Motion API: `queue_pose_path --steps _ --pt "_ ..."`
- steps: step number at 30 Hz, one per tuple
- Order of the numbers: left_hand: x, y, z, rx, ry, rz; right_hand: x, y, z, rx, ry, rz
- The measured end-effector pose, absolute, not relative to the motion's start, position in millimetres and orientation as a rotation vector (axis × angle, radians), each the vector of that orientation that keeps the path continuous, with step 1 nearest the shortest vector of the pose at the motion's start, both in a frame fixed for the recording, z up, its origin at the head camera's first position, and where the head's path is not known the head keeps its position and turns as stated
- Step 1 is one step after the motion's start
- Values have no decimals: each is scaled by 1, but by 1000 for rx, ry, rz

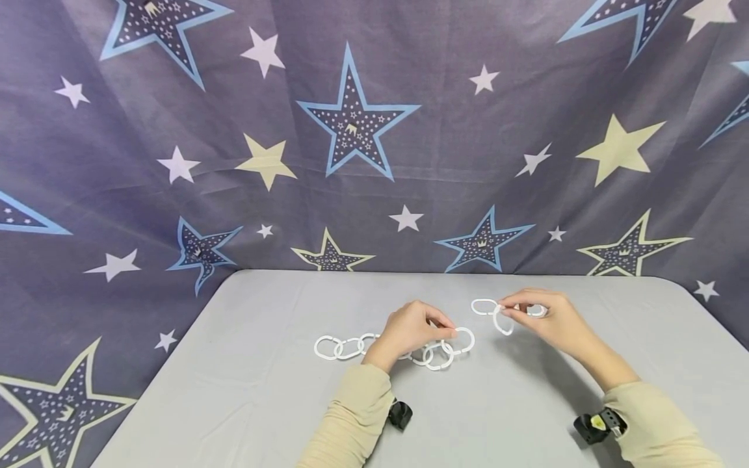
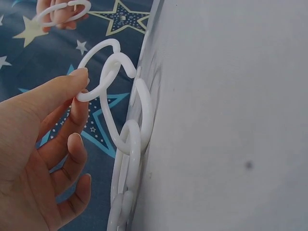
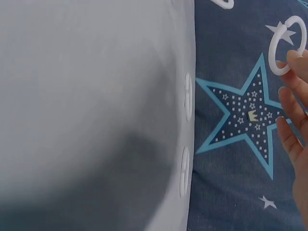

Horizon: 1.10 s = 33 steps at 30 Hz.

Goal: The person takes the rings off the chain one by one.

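White link chain (image 1: 450, 353), head view, lies partly on the bench (image 1: 263, 403); left hand (image 1: 412, 331) pinches its end link (image 1: 473, 339); right hand (image 1: 541, 318) pinches a single link (image 1: 495, 320) above the bench; one loose link (image 1: 484, 314) lies to its left, a second loose link (image 1: 537, 315) partly behind the hand; left wrist view: thumb and forefinger on the end link; right wrist view: single link unjoined; judged part-done, several joined, three seen separate; no readable writing or brand.
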State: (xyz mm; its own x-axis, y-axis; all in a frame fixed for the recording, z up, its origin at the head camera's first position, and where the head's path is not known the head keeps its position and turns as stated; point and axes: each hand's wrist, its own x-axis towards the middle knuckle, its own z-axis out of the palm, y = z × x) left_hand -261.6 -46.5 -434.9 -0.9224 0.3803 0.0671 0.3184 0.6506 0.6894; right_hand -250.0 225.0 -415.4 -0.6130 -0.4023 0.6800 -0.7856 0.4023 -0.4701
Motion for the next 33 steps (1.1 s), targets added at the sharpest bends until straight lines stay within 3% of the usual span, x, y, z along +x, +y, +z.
queue_pose_path --steps 33 --pt "-262 -47 -436 608 2793 1162 -270 288 -437 882 -2568 542"
